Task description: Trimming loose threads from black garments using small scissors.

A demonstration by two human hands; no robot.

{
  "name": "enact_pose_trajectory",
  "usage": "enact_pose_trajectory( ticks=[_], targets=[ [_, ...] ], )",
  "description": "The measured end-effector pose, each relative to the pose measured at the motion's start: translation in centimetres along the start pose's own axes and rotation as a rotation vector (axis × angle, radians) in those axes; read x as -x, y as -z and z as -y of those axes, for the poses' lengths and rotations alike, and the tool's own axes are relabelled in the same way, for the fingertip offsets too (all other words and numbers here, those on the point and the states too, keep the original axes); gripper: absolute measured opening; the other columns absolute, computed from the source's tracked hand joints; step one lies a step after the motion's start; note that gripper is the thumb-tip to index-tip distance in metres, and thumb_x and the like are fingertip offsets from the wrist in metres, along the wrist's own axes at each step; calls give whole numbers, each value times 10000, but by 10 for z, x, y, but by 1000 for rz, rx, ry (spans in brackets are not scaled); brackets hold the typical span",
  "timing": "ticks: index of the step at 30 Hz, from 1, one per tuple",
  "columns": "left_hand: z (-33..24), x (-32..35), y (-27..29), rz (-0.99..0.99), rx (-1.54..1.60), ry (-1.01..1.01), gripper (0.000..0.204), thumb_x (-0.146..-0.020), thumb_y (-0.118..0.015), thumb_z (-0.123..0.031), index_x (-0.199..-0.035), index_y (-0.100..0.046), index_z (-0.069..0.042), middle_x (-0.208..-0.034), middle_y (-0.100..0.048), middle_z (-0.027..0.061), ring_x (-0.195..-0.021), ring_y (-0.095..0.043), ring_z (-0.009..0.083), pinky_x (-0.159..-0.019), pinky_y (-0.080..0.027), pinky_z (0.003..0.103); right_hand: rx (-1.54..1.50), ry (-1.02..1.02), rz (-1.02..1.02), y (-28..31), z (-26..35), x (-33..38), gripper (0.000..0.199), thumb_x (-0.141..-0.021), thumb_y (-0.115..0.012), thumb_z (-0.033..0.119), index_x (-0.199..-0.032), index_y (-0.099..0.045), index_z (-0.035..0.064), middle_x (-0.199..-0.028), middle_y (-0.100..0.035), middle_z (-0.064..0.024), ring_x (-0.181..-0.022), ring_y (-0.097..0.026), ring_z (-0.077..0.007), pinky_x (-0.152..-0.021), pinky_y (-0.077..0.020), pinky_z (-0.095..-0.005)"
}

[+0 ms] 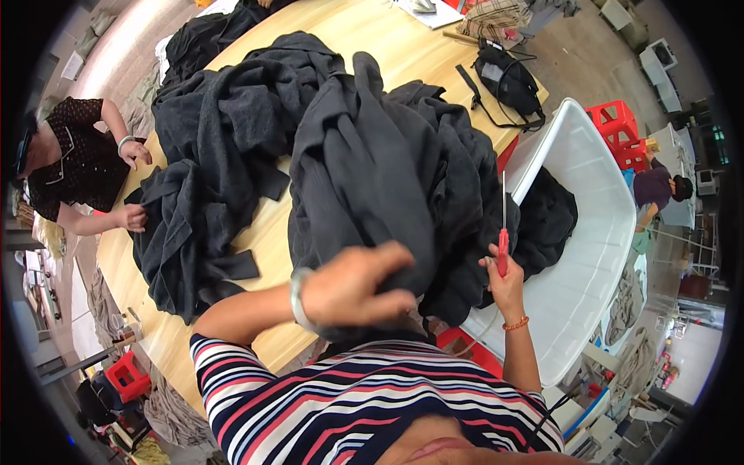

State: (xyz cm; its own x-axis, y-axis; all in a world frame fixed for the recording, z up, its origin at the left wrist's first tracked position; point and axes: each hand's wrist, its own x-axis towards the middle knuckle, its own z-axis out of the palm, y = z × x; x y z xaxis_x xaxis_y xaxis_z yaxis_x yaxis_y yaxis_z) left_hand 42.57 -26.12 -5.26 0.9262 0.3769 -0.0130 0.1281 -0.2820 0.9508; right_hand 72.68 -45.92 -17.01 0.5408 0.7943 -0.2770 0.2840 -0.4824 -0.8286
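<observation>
A large heap of dark grey knitted cloth lies in front of me, hanging over the table's near edge. My left hand, a pale bangle on its wrist, hovers over the near part of the heap. Its fingers are spread and slightly blurred, with nothing visible in them. To the right, my right hand is closed around a red-handled tool with a thin, straight metal shaft, which points away from me. The shaft crosses in front of the cloth and the bin rim. A pale cord hangs below this hand.
A white plastic bin holding more dark cloth stands at my right. The wooden table carries a black bag at its far right. Across the left side, a co-worker handles the dark cloth. Red stools stand beyond the bin.
</observation>
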Motion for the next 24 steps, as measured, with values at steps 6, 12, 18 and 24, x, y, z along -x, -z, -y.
enact_pose_trajectory(
  ticks=[6, 12, 18, 24],
  targets=[
    [21, -8, -14, 208, -36, -255, 306, -864, -758, -168, -1113, -667, -17, -919, -659, 115, -762, -661, 264, -698, -547, 358, -5, 61, 16, -11, 39, -17, 387, -989, -630, 180, -1303, -605, -44, -889, -745, -53, -492, -490, -31, -468, -402, -203],
    [110, -14, 30, -469, -745, 133, 907, -685, -861, -160, -1470, -415, -77, -1241, -568, 159, -1142, -554, 332, -1022, -415, 425, 23, 364, 8, -28, 54, -9, 517, -899, -762, 142, -1348, -576, -35, -979, -734, -26, -616, -471, -5, -587, -422, -172],
    [182, -14, 37, -779, -795, 82, 749, -754, -651, 30, -1466, -435, -52, -1131, -636, 146, -1057, -618, 302, -976, -437, 367, 224, 485, 53, -90, 110, -15, 662, -768, -872, 296, -1289, -573, 19, -817, -635, -92, -583, -520, -125, -594, -464, -287],
    [111, 33, 61, -762, -272, 170, 470, -774, -510, 111, -1223, -626, 35, -1044, -713, 116, -1003, -670, 176, -902, -495, 269, 134, 349, -32, -53, 108, -34, 253, -872, -761, 151, -1084, -701, 26, -765, -646, -46, -680, -565, -103, -657, -491, -289]
  ],
)
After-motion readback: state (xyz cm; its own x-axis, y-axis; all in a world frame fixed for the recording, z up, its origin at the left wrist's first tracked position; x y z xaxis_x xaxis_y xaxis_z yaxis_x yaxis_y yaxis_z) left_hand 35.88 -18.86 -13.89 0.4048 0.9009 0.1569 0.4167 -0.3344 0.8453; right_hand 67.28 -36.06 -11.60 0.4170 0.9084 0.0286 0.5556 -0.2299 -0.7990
